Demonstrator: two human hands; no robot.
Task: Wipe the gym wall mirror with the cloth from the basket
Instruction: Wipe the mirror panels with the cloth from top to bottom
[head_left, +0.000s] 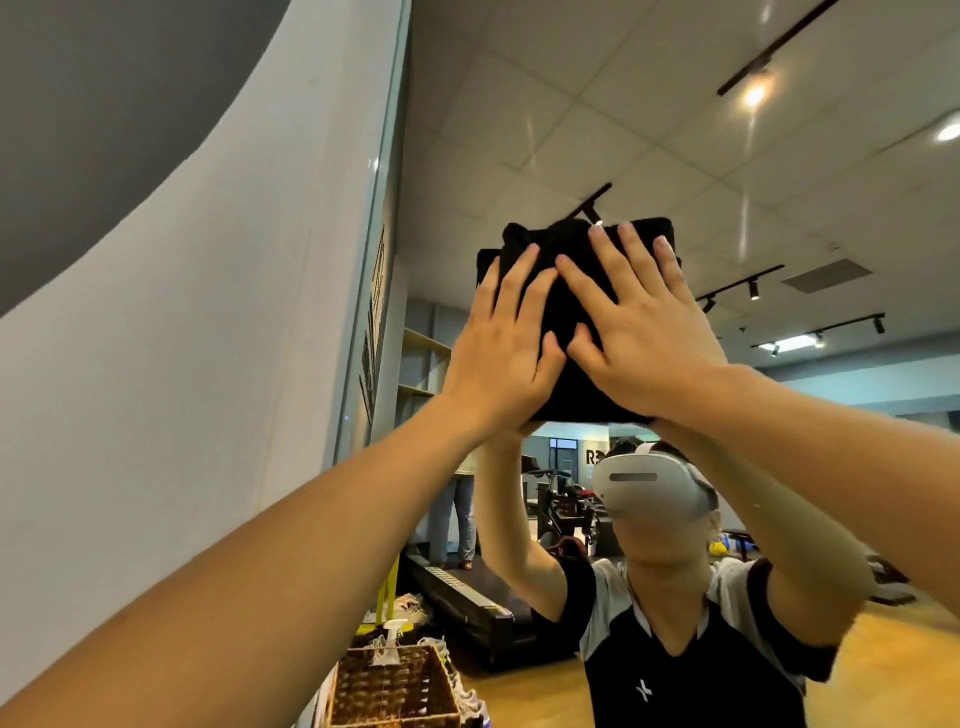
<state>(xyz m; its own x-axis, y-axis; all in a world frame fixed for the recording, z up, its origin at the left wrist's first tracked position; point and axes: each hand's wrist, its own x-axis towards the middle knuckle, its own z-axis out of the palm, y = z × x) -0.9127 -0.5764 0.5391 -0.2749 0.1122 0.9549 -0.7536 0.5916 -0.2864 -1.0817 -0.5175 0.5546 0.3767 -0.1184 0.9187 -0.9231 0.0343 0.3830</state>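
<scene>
High up on the mirror (675, 130), a black cloth (566, 322) was pressed flat by both hands: left hand (498, 348) & right hand (644, 332), fingers straight & spread, nothing gripped. Low down, a wicker basket (395, 691) w/ a spray bottle (390, 642) was reflected.

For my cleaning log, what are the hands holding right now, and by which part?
Both hands press the black cloth flat against the mirror: left hand on its left half, right hand on its right. Fingers are straight, not gripping.
</scene>
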